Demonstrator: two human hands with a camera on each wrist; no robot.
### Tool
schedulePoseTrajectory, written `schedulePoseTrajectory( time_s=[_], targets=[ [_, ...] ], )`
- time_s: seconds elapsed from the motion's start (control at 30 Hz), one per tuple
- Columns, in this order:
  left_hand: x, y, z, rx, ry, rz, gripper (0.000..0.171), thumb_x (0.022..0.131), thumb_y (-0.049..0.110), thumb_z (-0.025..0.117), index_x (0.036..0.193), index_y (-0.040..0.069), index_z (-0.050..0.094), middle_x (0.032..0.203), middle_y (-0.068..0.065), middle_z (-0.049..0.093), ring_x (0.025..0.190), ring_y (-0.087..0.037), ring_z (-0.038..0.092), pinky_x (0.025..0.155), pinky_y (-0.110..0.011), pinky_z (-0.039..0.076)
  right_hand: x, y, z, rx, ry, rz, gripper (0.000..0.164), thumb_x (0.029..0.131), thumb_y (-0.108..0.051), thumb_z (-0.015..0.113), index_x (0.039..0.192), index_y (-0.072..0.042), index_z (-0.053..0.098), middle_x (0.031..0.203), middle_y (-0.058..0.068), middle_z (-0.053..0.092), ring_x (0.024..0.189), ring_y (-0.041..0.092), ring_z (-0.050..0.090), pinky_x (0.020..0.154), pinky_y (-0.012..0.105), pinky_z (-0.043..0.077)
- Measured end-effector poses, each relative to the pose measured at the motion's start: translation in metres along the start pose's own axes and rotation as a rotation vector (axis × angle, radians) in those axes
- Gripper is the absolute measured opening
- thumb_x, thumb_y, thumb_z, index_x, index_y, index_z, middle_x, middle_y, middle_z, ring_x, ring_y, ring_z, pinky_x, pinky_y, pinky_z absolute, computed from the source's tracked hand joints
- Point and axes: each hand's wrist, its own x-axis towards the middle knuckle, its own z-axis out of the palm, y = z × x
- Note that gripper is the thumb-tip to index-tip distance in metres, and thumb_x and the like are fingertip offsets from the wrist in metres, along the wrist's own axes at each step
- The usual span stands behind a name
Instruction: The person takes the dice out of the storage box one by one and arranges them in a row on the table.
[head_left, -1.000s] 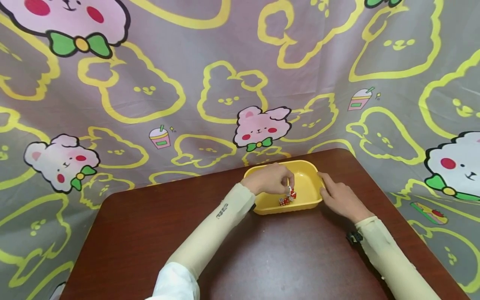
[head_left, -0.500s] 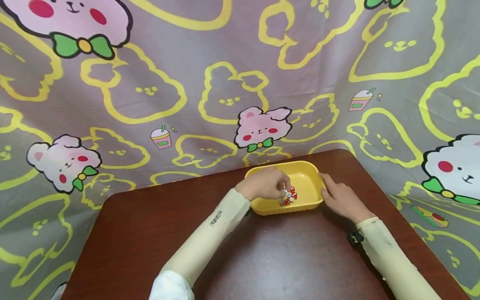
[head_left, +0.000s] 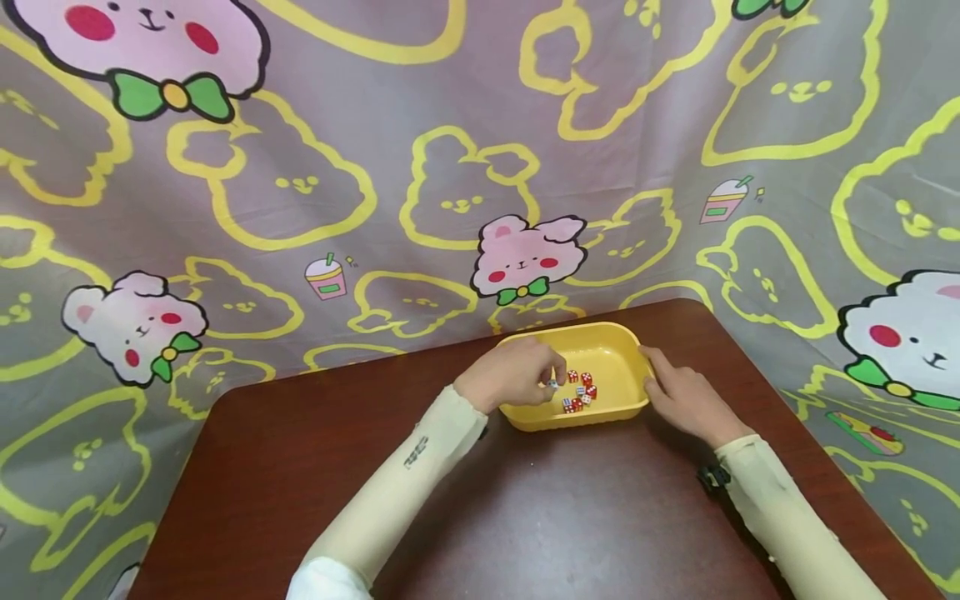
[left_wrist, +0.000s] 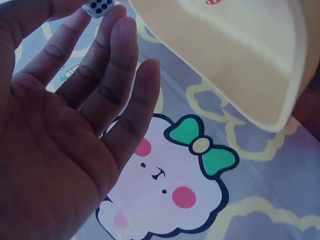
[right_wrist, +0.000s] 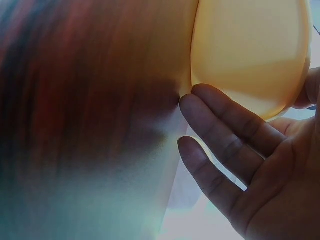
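Left hand (head_left: 515,372): I'm watching it pinching a blue-dotted die (left_wrist: 100,7), drawing toward nine o'clock.
Loose dice (head_left: 581,390): lying uncovered, probably becoming easier picking.
Right hand (head_left: 688,398): gripping yellow tray (head_left: 612,368), three o'clock.

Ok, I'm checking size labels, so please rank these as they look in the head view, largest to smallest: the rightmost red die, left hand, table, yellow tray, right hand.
1. Table
2. Yellow tray
3. Left hand and right hand: too alike to rank
4. Rightmost red die
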Motion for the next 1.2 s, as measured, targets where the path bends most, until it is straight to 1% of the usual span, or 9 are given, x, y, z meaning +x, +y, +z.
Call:
schedulePoseTrajectory(
  time_s=[0.13,0.33,0.5,0.73,0.87,0.97,1.2],
  targets=[
    [-0.006,-0.002,-0.001,0.037,0.008,-0.010,0.009,0.082,0.023,0.069,0.090,0.026,0.071,0.077,0.012,0.061,0.076,-0.008,0.055,0.068,-0.024,0.046,0.001,-0.002,-0.001,0.003,-0.010,0.003,0.048,0.098,-0.022,0.045,0.143,-0.009,0.034,0.070,0.003,0.056,0.063,0.016,0.049,0.062,0.033,0.041],
    [-0.017,-0.008,-0.004,0.008,0.004,-0.057,0.009,0.081,0.023,0.070,0.089,0.027,0.072,0.077,0.012,0.062,0.077,-0.009,0.056,0.066,-0.024,0.047,0.003,-0.001,-0.003,-0.002,-0.008,-0.004,0.049,0.098,-0.023,0.045,0.143,-0.009,0.034,0.071,0.005,0.057,0.062,0.017,0.050,0.061,0.033,0.042],
    [-0.027,-0.015,-0.004,-0.015,0.017,-0.071,0.008,0.081,0.022,0.071,0.088,0.026,0.071,0.076,0.012,0.062,0.075,-0.010,0.056,0.065,-0.025,0.047,0.003,-0.003,-0.004,-0.004,-0.004,-0.013,0.049,0.098,-0.023,0.045,0.143,-0.009,0.034,0.072,0.005,0.059,0.063,0.017,0.051,0.062,0.034,0.043],
    [-0.043,-0.020,-0.005,-0.011,0.003,-0.099,0.011,0.080,0.020,0.072,0.089,0.027,0.071,0.079,0.010,0.064,0.075,-0.011,0.055,0.068,-0.025,0.046,0.000,-0.004,-0.004,0.004,-0.012,-0.001,0.048,0.098,-0.023,0.044,0.143,-0.010,0.035,0.074,0.005,0.059,0.064,0.017,0.051,0.064,0.034,0.043],
    [-0.049,-0.025,-0.001,-0.016,0.008,-0.107,0.012,0.080,0.019,0.072,0.089,0.027,0.071,0.081,0.006,0.067,0.074,-0.011,0.055,0.066,-0.024,0.046,-0.002,-0.003,-0.004,0.003,-0.017,0.006,0.048,0.098,-0.025,0.043,0.143,-0.011,0.033,0.074,0.006,0.059,0.063,0.017,0.051,0.063,0.034,0.042],
    [-0.054,-0.029,0.002,-0.025,0.014,-0.112,0.012,0.080,0.020,0.072,0.088,0.028,0.070,0.081,0.007,0.067,0.072,-0.010,0.056,0.065,-0.024,0.046,-0.002,-0.002,-0.003,0.002,-0.020,0.009,0.049,0.098,-0.025,0.043,0.144,-0.010,0.033,0.073,0.005,0.058,0.063,0.017,0.050,0.062,0.033,0.042],
    [-0.066,-0.038,0.006,-0.066,0.026,-0.122,0.013,0.080,0.019,0.071,0.092,0.024,0.073,0.075,0.010,0.061,0.070,-0.009,0.055,0.064,-0.023,0.047,-0.002,-0.002,-0.003,-0.001,-0.011,0.004,0.049,0.097,-0.024,0.046,0.143,-0.010,0.034,0.076,0.007,0.060,0.064,0.018,0.051,0.062,0.035,0.043]
  ],
)
